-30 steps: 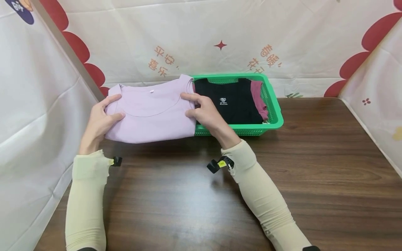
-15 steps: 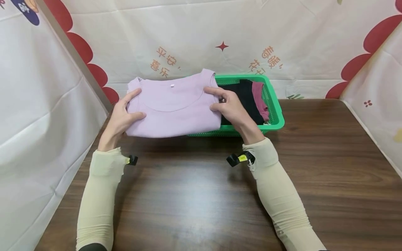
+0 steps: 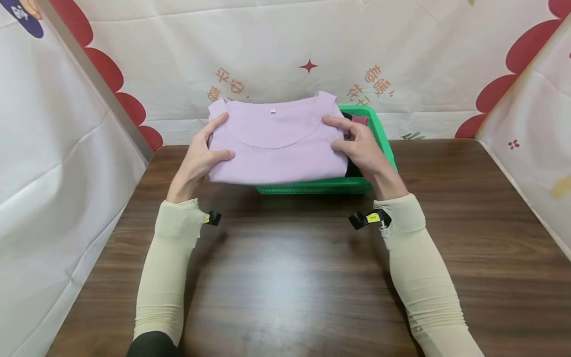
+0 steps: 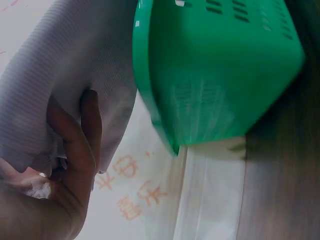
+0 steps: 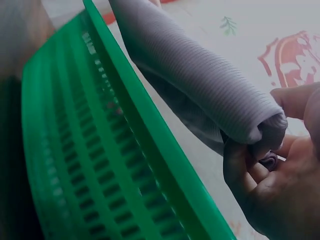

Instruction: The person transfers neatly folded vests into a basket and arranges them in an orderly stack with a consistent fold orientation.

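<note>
A folded lilac shirt (image 3: 276,161), with a round neckline and a small white label, is held up between my two hands over the green basket (image 3: 312,187). My left hand (image 3: 196,156) grips its left edge, thumb on the front. Its other fingers curl beneath the ribbed cloth (image 4: 70,60) in the left wrist view. My right hand (image 3: 363,151) pinches the right edge the same way; in the right wrist view the rolled side of the shirt (image 5: 200,75) sits in its fingers, above the basket rim (image 5: 150,125). Most of the basket's inside is hidden behind the shirt.
A black garment (image 3: 353,170) and a bit of dark pink cloth (image 3: 360,119) show inside the basket's right end. The brown wooden table (image 3: 276,277) spreads in front. White printed curtains (image 3: 267,44) stand behind and at both sides.
Both hands have carried the lilac shirt rightward and slightly up, from beside the basket's left part to over it. It now covers most of the black garment.
</note>
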`<state>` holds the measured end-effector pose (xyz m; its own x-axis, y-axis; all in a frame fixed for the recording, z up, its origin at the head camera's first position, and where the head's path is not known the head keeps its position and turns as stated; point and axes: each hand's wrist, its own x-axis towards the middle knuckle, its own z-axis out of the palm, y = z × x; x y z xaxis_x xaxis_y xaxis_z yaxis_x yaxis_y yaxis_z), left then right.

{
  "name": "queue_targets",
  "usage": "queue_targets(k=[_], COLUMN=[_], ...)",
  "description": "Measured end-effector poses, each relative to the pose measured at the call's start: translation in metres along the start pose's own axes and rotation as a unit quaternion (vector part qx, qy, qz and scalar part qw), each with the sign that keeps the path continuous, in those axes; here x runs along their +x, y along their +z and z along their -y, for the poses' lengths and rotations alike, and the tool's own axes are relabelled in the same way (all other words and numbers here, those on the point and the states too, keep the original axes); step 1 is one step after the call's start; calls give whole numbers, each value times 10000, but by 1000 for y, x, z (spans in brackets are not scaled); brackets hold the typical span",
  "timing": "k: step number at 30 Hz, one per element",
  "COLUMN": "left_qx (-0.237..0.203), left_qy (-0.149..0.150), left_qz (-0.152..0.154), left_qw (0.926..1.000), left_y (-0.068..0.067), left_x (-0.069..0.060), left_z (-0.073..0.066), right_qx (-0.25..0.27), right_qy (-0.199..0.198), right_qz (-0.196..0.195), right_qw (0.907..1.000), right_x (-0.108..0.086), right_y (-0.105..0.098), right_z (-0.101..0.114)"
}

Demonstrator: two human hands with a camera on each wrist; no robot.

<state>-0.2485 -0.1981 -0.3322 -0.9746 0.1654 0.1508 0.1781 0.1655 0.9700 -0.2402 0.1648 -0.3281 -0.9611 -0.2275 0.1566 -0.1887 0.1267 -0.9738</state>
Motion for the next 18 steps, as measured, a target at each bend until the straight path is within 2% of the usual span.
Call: queue_targets(k=[5,10,18], left_qx=[-61,-195,-41], left_qy=[106,185,272], left_qz=[95,203,253], left_qw=[9999,9994,9993], left_y=[18,35,52], left_x=[10,20,32], left_z=[-4,-7,-4], right_qx=[547,689,1105], right_qy=[30,44,50], right_qz=[-133,-265,-439], right_qw=[9984,9973,9929], right_x=[-4,-9,-10], right_y=[-20,-38,-50], right_z=[0,0,-8])
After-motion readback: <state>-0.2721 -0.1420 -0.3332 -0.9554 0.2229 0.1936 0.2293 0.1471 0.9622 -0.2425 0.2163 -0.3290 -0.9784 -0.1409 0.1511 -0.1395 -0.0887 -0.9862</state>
